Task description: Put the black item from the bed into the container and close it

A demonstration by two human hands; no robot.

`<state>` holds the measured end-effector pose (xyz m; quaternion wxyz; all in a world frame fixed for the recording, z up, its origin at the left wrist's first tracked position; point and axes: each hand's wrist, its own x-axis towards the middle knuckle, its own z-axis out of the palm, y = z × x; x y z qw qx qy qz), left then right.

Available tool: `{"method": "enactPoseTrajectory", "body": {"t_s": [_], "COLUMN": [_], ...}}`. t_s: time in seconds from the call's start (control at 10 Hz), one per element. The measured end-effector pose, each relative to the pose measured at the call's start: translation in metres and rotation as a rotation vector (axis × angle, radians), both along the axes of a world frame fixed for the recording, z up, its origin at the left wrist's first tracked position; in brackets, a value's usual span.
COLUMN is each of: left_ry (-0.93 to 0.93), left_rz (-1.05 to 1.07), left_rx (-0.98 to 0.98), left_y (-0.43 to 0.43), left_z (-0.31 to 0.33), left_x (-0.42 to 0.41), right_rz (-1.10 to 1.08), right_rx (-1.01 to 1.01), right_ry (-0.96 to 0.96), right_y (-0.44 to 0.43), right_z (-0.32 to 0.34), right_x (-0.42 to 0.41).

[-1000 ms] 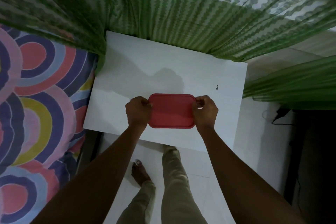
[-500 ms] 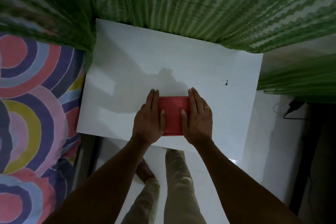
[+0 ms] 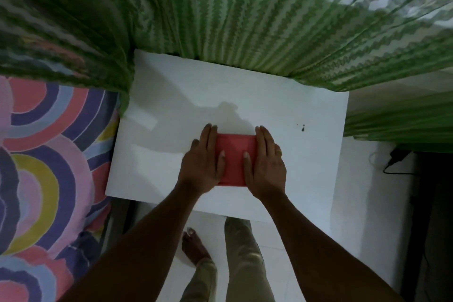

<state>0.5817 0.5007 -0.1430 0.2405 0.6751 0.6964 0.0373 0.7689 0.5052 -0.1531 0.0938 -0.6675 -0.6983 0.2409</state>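
red container point(image 3: 235, 159) sat on the white table point(image 3: 171, 130), slightly toward 5 o'clock of table centre, lid on top. only the middle strip of the lid was visible, both ends covered by hands.

left hand point(image 3: 204, 162) lay flat, palm down, over the 9 o'clock end of the container; fingers point(image 3: 211, 135) extended toward 12 o'clock, close together, thumb angled in across the lid. not curled around anything, just flat on top.

right hand point(image 3: 266, 162) lay flat likewise over the 3 o'clock end, fingers point(image 3: 262, 137) straight toward 12 o'clock, thumb in on the lid, ring point(image 3: 278, 152) on one finger. both hands spread flat, pressing contact with lid looked likely but force couldn't be told.

black item not seen; couldn't tell whether inside, lid opaque.

small dark speck point(image 3: 303, 128) on table at 2 o'clock of the container, well apart from it.

bed point(image 3: 44, 154) with coloured ring-pattern sheet at 9 o'clock, just beside table edge. green patterned curtain point(image 3: 245, 32) along 12 o'clock, overhanging the table's far edge. legs in khaki trousers point(image 3: 242, 260) and one bare foot point(image 3: 195, 247) on pale floor at 6 o'clock. dark cable point(image 3: 394, 162) at 3 o'clock, off the table.
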Motion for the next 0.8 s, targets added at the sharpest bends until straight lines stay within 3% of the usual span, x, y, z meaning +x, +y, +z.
{"method": "enactPoseTrajectory", "body": {"t_s": [0.4, 0.6, 0.8], "left_ry": [0.004, 0.016, 0.060], "left_rz": [-0.114, -0.126, -0.150], "left_rx": [0.151, 0.115, 0.177], "left_y": [0.157, 0.156, 0.136], "left_z": [-0.006, -0.003, 0.054], "left_x": [-0.005, -0.006, -0.015], "right_rz": [-0.170, -0.149, -0.121], "right_rx": [0.115, 0.063, 0.108], "right_ry": [0.004, 0.001, -0.037], "right_y": [0.131, 0.131, 0.114], "right_z": [-0.007, 0.004, 0.060], "right_x": [-0.012, -0.011, -0.003]}}
